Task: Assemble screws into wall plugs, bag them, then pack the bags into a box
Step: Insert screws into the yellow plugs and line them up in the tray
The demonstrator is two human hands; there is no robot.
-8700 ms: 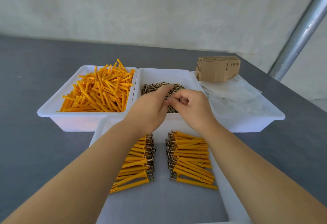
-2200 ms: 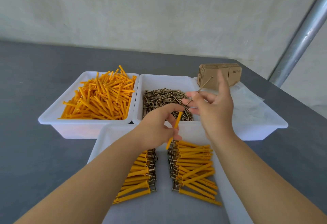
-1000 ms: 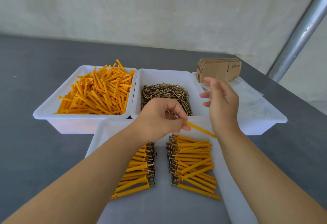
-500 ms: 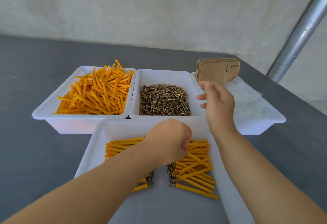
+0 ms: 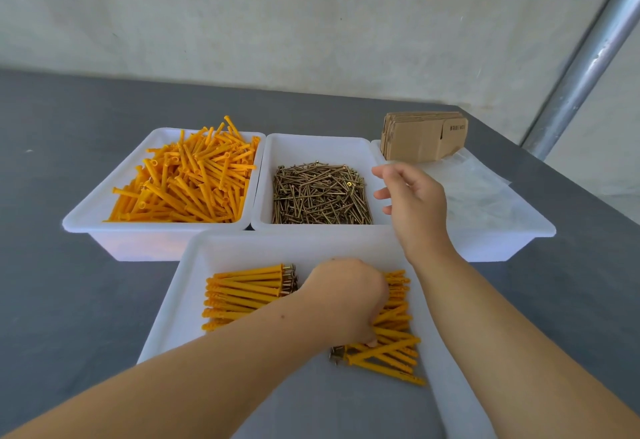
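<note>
My left hand [image 5: 346, 300] lies knuckles up on the right pile of assembled plugs [image 5: 391, 348] in the front white tray [image 5: 180, 300], its fingers curled down round one plug of that pile. A second pile of assembled plugs [image 5: 242, 293] sits to its left. Behind are a tray of loose orange wall plugs [image 5: 187, 182] and a tray of brass screws [image 5: 318, 196]. My right hand [image 5: 412, 203] hovers over the right rim of the screw tray, fingers relaxed and holding nothing.
Flat cardboard boxes [image 5: 422, 137] stand at the back of the right tray [image 5: 540, 227], with clear plastic bags [image 5: 481, 196] lying in front of them. A metal pole [image 5: 585, 57] slants up at the far right. Everything rests on a grey table.
My left hand carried the assembled plug down from in front of the screw tray onto the right pile. My right hand let go and stayed near the screw tray's right rim.
</note>
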